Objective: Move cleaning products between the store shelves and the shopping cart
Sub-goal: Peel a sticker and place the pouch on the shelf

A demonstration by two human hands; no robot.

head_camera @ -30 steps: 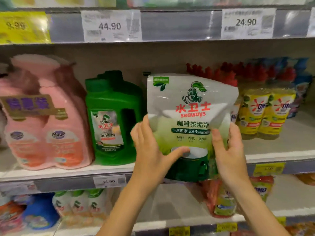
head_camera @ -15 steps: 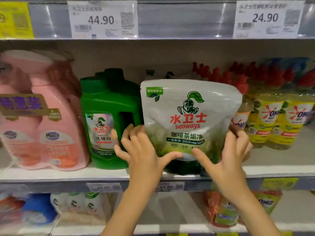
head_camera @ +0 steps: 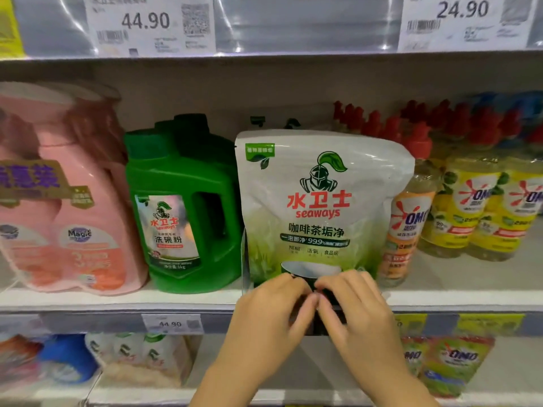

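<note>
1. A white-and-green Seaways pouch (head_camera: 323,207) stands upright on the shelf (head_camera: 117,298), just right of the green jug (head_camera: 182,207). Its left edge is touching the jug or very nearly so.
2. The left hand (head_camera: 270,318) is below and to the right of the green jug, at the pouch's bottom edge. Its fingers are bent, with their tips on the dark lower front of the pouch.
3. The right hand (head_camera: 358,318) lies further right of the green jug, beside the left hand. Its fingers are bent the same way, and the fingertips of the two hands almost meet at the pouch's lower middle.
4. Both thumbs are hidden, so it cannot be told whether either hand pinches the pouch or only presses on it.
5. Left of the green jug, on the same shelf, stands a twin pack of pink bottles (head_camera: 73,230).
6. Right of the green jug, past the pouch, an orange-labelled Omo bottle (head_camera: 408,230) is partly hidden by the pouch's right edge. Yellow Omo bottles (head_camera: 470,207) with red caps stand beyond it.
7. Above the green jug, a price tag (head_camera: 147,22) reads 44.90. Up and far to the right, another tag (head_camera: 462,10) reads 24.90.
8. Below the green jug, the shelf rail carries a blurred 44.90 label (head_camera: 172,324). Under it are small white-and-green packs (head_camera: 138,353).
</note>
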